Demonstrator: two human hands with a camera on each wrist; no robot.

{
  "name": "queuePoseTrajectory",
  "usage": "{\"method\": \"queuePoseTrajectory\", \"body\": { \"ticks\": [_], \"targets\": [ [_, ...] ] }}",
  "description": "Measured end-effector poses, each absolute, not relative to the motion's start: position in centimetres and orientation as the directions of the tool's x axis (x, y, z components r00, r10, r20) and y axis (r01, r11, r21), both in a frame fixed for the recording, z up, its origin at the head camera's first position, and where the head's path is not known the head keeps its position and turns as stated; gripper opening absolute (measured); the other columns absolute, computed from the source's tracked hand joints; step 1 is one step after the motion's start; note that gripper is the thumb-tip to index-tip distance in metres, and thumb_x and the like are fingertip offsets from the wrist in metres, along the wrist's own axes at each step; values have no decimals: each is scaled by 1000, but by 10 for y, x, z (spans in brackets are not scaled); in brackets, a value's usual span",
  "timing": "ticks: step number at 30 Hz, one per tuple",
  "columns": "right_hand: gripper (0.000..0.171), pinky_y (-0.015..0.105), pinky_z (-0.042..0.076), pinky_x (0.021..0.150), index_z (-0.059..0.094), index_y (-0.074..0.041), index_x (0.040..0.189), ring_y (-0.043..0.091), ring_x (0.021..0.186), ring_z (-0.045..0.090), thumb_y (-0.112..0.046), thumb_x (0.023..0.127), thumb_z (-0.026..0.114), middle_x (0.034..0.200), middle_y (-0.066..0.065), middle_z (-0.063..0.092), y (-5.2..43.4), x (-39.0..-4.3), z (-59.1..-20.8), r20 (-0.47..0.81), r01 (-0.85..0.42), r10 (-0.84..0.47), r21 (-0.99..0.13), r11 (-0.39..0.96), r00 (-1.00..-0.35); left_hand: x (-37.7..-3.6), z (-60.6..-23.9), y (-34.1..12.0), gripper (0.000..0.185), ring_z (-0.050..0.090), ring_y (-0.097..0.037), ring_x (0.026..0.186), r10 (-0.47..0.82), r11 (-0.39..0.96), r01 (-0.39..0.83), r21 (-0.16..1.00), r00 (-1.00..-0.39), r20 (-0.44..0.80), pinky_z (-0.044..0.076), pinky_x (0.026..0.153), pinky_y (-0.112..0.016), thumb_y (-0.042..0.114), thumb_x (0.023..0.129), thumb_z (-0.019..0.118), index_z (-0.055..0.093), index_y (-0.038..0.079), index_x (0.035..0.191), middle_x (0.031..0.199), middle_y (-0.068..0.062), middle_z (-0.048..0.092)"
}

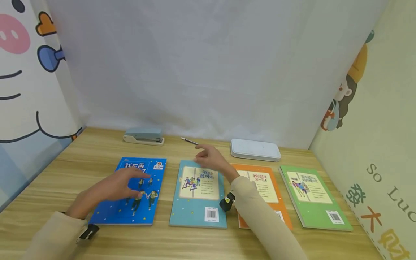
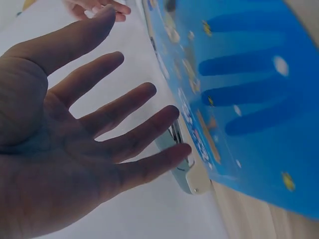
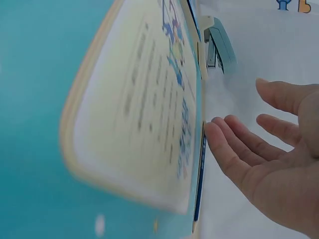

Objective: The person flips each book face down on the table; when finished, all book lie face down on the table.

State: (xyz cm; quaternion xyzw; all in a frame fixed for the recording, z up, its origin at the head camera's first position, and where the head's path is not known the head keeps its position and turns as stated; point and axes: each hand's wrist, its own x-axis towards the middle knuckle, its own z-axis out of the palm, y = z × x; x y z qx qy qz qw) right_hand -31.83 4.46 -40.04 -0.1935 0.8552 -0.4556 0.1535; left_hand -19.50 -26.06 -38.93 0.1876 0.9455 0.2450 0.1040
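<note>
A: Hovering over the blue book (image 1: 130,193), left hand (image 1: 118,186) spread flat, gripping nothing.

B: Reaching past the teal book (image 1: 199,195), right hand (image 1: 211,159) loosely open, empty. Possibly knocking the pencil (image 1: 189,141) away, sweeping too low.

Your left hand (image 1: 121,186) hovered, fingers spread, over the dark blue book (image 1: 130,193) near the desk's (image 1: 48,173) left edge. Your right hand (image 1: 211,159) hung above the teal book's (image 1: 198,195) far edge. Orange (image 1: 260,180) and green (image 1: 313,196) books lay rightward; a stapler (image 1: 143,136), pencil (image 1: 189,141) and white case (image 1: 255,149) lined the back edge.
</note>
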Motion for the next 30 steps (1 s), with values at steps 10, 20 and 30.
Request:
{"method": "queuePoseTrajectory", "body": {
  "ticks": [10, 20, 30],
  "targets": [
    [52, 42, 56, 95, 47, -9, 147, 30, 114, 66, -14, 98, 63, 123, 16, 68, 4, -320, -411, 36, -349, -486, -741, 573, -873, -190, -398, -272, 64, 26, -62, 140, 404, 832, 270, 484, -894, -196, 31, 106, -74, 25, 73, 88, 65, 11, 131, 144, -27, 50],
    [55, 43, 54, 99, 44, -6, 148, 32, 121, 62, -11, 97, 64, 131, 21, 63, -20, -323, -417, 20, -349, -520, -763, 544, -854, -183, -401, -273, 76, 19, -61, 142, 400, 856, 254, 450, -877, -267, 33, 102, -77, 34, 64, 93, 65, 20, 133, 154, -24, 37],
    [58, 40, 54, 99, 44, -11, 150, 30, 121, 62, -11, 95, 65, 133, 19, 62, -39, -320, -418, -59, -331, -536, -728, 600, -842, -182, -399, -272, 99, 21, -59, 140, 410, 871, 258, 417, -850, -331, 35, 100, -78, 39, 58, 96, 53, 19, 144, 157, -25, 29]
  ]
}}
